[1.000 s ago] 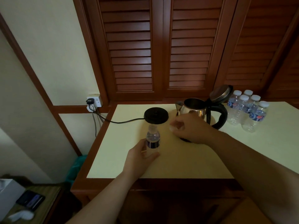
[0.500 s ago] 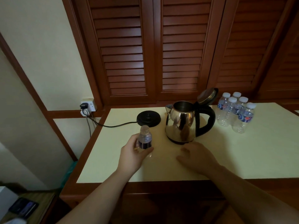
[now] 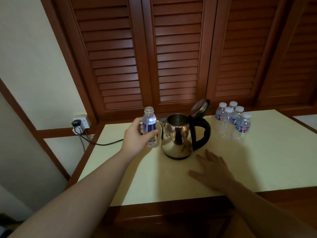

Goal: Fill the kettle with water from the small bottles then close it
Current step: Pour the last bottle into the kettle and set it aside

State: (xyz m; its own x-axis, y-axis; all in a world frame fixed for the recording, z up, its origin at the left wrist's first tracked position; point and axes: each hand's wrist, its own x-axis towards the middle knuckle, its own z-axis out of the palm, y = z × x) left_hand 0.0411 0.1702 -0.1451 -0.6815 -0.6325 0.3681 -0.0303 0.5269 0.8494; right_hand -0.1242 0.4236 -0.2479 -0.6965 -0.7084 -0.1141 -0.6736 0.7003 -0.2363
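Spanning the back of the view, four brown louvred shutter panels stand behind one pale yellow table with a dark wood edge. One steel kettle stands upright near the table's middle, its black handle turned to the right and its one lid hinged up and open, so the dark inside shows. Five small capped bottles stand in a close cluster at the back right of the table, well apart from the kettle. One uncapped bottle with a blue label is upright just left of the kettle's spout, gripped around its lower body by the left hand, fingers wrapped about it. The right hand lies flat on the table just in front of the kettle, fingers spread and holding nothing. One black cable runs across the table's left edge to one wall socket with a black plug in it.
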